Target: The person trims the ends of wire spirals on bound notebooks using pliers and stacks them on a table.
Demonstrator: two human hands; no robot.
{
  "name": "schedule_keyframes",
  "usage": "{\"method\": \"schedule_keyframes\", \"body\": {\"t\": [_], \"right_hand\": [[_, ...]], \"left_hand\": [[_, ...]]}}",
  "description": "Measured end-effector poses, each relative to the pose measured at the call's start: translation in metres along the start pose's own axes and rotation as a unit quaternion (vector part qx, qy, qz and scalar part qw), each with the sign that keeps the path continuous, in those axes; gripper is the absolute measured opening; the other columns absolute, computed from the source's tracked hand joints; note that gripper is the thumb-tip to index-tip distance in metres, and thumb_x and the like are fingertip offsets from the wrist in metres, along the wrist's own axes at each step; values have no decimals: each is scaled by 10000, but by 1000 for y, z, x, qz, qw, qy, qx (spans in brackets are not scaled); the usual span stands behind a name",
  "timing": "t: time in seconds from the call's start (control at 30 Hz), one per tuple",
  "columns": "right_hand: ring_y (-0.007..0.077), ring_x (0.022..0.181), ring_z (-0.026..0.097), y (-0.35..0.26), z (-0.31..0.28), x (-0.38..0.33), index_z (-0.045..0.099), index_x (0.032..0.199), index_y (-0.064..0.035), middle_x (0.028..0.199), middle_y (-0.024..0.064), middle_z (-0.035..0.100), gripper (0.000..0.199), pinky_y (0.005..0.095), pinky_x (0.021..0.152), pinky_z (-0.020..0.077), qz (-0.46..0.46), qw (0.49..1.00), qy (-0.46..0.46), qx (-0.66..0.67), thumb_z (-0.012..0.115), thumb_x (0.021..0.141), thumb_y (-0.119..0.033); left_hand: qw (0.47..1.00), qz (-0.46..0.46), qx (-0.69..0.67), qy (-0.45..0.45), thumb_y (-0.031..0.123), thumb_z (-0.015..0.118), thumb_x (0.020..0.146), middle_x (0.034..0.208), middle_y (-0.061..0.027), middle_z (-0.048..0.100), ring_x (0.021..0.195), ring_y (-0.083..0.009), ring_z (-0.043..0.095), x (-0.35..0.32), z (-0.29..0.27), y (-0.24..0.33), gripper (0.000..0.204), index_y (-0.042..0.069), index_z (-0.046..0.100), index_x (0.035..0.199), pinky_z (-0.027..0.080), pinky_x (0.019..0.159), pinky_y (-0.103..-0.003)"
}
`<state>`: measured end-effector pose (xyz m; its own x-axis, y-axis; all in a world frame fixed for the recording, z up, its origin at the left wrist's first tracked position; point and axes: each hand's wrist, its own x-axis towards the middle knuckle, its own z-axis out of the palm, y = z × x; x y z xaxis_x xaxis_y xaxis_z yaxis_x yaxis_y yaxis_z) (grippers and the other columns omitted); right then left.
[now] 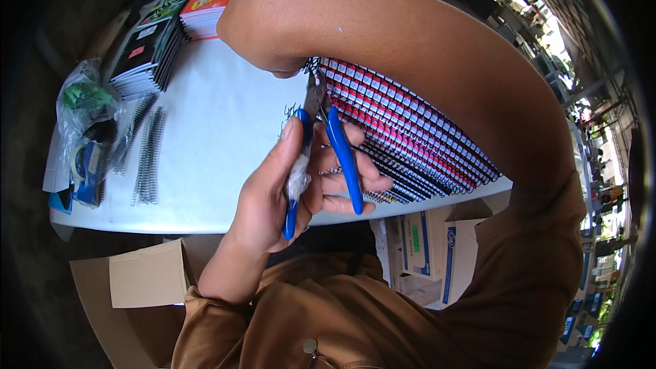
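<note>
My left hand (263, 195) holds a pair of blue-handled wire cutters (345, 160), with whitish wrapping around one handle. The handles are spread, and the fingers reach behind them. The cutters' dark jaws point away from me and meet a black coil end at the corner of a stack of spiral-bound notebooks (410, 126). Rows of black coils run along the notebooks' edges, over pink, red and white pages. My right arm arches over the stack; my right hand (266, 44) bends down beside the jaws, its fingers mostly hidden. Cut wire bits (290, 113) show by my left thumb.
Loose spiral coils (147, 157) lie on the white table (205, 184) at left, near a plastic bag (85, 99) and a tape roll (85, 160). Notebook stacks (147, 55) stand behind. Cardboard boxes (130, 301) sit below the table edge.
</note>
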<state>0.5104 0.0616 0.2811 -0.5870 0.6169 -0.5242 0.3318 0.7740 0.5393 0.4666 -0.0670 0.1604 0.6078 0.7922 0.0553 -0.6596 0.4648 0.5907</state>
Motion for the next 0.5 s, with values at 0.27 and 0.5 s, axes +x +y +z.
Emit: {"method": "schedule_keyframes", "body": {"t": [0.27,0.5], "right_hand": [[314,990,594,0,-3,-1,665,1074,-134,1085,95,635,380,468,827,469,1,1000,17,-15,715,730,-286],[316,994,593,0,-14,1,664,1077,-135,1089,98,633,379,471,826,469,2,999,34,-30,713,730,-282]], "left_hand": [[997,75,6,8,521,176,944,754,-137,493,604,-256,522,-1,3,-3,590,2,418,1088,517,531,-379],[998,53,11,29,535,175,934,931,-253,586,903,-414,618,7,9,4,657,-27,389,1198,544,719,-477]]}}
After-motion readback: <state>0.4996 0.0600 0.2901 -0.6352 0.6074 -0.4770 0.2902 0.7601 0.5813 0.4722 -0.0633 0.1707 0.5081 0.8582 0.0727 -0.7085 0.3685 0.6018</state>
